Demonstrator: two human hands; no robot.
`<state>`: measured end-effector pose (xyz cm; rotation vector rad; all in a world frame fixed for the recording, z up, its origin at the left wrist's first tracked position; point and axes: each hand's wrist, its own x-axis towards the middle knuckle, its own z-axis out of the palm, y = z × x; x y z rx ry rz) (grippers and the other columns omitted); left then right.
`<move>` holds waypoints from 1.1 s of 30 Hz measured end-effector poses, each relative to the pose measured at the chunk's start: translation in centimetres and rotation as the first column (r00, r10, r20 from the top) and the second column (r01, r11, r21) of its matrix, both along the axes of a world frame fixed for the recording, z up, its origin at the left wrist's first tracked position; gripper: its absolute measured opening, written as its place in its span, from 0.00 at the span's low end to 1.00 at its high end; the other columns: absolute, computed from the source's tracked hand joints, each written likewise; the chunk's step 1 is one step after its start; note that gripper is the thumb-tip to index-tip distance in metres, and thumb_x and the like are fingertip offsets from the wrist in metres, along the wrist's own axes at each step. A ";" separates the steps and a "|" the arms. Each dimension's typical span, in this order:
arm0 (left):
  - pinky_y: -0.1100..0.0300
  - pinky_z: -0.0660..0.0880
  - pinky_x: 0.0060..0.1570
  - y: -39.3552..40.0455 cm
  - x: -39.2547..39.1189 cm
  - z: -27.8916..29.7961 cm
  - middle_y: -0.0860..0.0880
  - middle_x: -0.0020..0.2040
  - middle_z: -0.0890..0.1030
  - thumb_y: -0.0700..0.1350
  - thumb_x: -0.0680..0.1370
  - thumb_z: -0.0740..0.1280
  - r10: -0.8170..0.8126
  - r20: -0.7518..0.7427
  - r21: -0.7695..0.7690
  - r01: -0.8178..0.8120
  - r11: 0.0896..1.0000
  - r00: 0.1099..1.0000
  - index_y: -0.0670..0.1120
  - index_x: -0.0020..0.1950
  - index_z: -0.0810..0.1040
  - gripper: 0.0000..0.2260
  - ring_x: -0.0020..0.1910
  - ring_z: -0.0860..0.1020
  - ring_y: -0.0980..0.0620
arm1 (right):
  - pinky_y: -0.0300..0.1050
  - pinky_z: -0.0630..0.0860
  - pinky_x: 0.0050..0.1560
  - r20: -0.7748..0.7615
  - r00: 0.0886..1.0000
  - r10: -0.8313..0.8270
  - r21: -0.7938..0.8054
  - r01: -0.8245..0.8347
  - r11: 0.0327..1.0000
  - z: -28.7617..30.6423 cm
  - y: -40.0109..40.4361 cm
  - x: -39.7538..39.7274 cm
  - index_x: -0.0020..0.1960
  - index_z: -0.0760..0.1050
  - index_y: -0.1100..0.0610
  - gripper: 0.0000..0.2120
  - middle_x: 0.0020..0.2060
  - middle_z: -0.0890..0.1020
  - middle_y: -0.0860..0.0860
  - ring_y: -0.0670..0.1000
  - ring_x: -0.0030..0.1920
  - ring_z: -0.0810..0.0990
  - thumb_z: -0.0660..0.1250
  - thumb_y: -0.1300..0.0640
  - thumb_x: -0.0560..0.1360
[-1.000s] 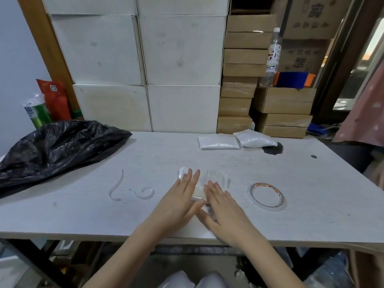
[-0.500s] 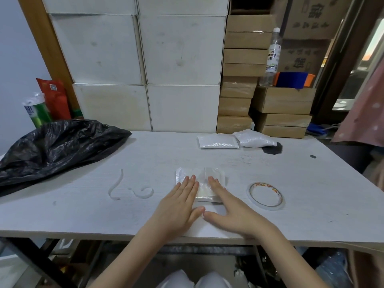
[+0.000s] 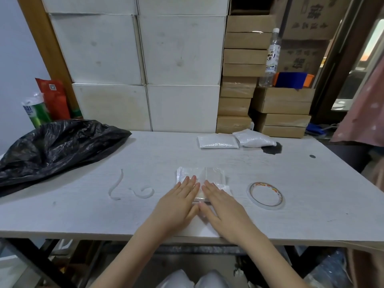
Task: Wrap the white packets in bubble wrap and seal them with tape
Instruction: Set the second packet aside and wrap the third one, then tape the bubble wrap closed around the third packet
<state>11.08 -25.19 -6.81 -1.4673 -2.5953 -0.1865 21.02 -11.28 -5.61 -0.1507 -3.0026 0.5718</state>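
Head view: both palms are down flat at the middle of the table (image 3: pixel 83 215), near its front edge. The left hand (image 3: pixel 176 201) and right hand (image 3: pixel 222 204) lie side by side, thumbs touching, fingers straight and held together, gripping nothing, just pressing. Under the fingertips sits the bubble-wrapped packet (image 3: pixel 209 175), its far half showing beyond the hands, clear wrap folded over it. Just right of the right hand, the tape roll (image 3: pixel 265 196) lies flat on the table, apart from the packet. To the left, curled backing strips (image 3: pixel 133 189) lie loose on the surface. Up at the back edge, right of centre, two white packets (image 3: pixel 217 141) rest unwrapped, side by side and touching. A crumpled black plastic bag (image 3: pixel 56 146) covers the back left corner.
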 end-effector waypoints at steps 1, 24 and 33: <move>0.61 0.47 0.72 0.2 0.0 0.2 0.49 0.76 0.52 0.65 0.75 0.30 0.013 0.083 0.032 -0.016 0.999 0.996 0.43 0.75 0.57 0.39 0.76 0.52 0.51 | 0.36 0.44 0.73 0.016 1.000 -0.013 -0.113 0.015 0.993 0.1 0.3 0.0 0.77 0.52 0.47 0.33 0.76 0.50 0.41 0.39 0.76 0.47 0.41 0.35 0.76; 0.58 0.67 0.38 2.7 -0.3 3.1 0.50 0.41 0.80 0.42 0.67 0.74 0.163 -0.010 0.326 -0.151 0.933 0.987 0.49 0.39 0.83 0.04 0.42 0.78 0.45 | 0.41 0.64 0.51 -0.200 0.873 -0.445 0.127 0.474 0.871 -0.4 9.5 4.3 0.54 0.79 0.52 0.13 0.53 0.76 0.47 0.51 0.56 0.70 0.66 0.47 0.74; 0.57 0.71 0.37 2.9 0.8 2.7 0.49 0.46 0.77 0.40 0.76 0.63 0.228 0.094 0.381 -0.247 0.891 0.969 0.46 0.49 0.78 0.06 0.46 0.76 0.47 | 0.32 0.70 0.46 -0.462 0.811 -0.358 -0.419 0.156 0.895 1.7 7.5 4.2 0.43 0.74 0.53 0.05 0.39 0.80 0.46 0.39 0.44 0.77 0.66 0.61 0.76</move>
